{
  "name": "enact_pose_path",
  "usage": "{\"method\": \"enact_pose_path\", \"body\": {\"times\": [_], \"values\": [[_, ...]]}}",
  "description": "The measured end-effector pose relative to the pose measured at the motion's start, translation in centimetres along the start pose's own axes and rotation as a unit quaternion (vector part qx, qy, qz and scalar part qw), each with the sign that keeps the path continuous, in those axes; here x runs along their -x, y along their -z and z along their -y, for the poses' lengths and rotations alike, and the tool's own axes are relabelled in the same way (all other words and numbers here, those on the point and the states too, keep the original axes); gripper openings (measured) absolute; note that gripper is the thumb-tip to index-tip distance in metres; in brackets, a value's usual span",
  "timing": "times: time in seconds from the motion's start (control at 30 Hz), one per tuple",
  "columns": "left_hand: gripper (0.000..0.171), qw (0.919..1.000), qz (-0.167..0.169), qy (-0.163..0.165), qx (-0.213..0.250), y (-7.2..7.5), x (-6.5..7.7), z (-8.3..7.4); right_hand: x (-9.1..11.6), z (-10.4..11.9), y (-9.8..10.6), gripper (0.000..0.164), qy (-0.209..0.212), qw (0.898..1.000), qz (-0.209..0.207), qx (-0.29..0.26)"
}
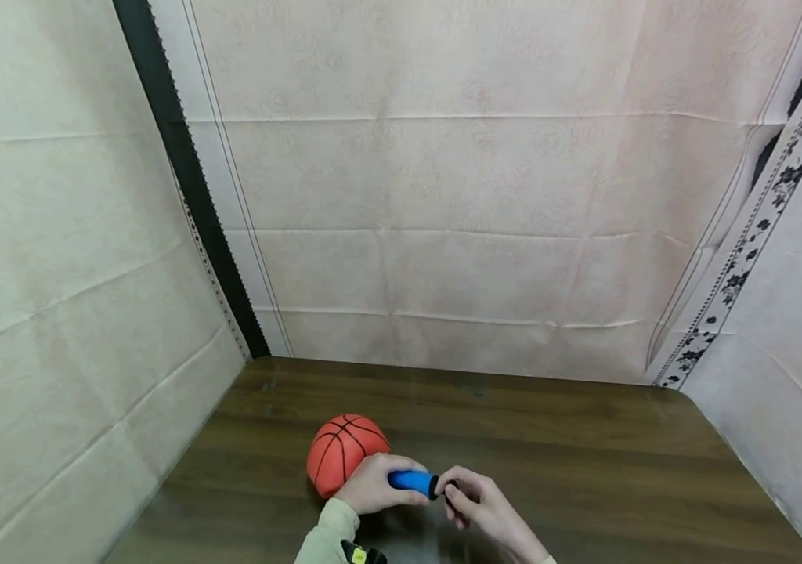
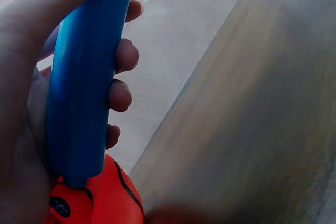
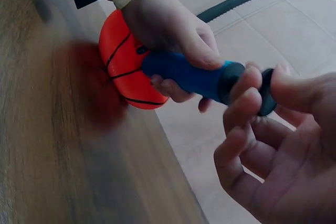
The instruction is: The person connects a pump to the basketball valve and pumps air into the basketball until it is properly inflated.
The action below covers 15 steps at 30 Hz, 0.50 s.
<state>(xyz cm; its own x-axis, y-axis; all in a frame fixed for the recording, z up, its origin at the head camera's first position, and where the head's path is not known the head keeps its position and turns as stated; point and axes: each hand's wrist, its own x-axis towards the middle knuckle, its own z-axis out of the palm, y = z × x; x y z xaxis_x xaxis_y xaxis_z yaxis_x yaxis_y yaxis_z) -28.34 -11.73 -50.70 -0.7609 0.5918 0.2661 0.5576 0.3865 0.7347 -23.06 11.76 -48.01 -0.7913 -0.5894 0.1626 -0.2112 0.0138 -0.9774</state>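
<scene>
A blue hand pump [image 1: 411, 482] lies in my left hand [image 1: 375, 487], whose fingers and thumb wrap round its barrel. With thumb and fingertips my right hand [image 3: 283, 129] pinches the black handle [image 3: 267, 93] at the pump's other end, close to the black cap [image 3: 230, 82]. Against the left hand rests an orange-red toy basketball [image 1: 345, 450] with black lines, on the table. In the left wrist view the pump's narrow tip [image 2: 75, 182] meets the ball [image 2: 118, 192] beside a dark oval mark. The palm hides part of the barrel.
The brown wood-grain table [image 1: 584, 446] reaches back to a pale creased cloth [image 1: 478, 274]. Similar cloth hangs on both sides, with a black strip [image 1: 189, 172] at the left corner and a floral border [image 1: 746, 258] at the right. A dark device [image 1: 362, 554] sits on the left wrist.
</scene>
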Motion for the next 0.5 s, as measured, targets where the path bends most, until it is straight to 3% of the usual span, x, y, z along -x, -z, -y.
{"method": "enact_pose_path", "body": {"times": [0.27, 0.5], "values": [[0.029, 0.9996, 0.023, -0.008, 0.01, 0.26, 0.38, 0.18, 0.62, -0.06, 0.77, 0.025, -0.02, 0.998, 0.05, 0.015], [0.03, 0.9993, 0.028, -0.013, 0.023, 0.5, 0.42, 0.09, 0.85, 0.39, 1.01, 0.02, -0.001, 0.996, 0.071, 0.062]]}}
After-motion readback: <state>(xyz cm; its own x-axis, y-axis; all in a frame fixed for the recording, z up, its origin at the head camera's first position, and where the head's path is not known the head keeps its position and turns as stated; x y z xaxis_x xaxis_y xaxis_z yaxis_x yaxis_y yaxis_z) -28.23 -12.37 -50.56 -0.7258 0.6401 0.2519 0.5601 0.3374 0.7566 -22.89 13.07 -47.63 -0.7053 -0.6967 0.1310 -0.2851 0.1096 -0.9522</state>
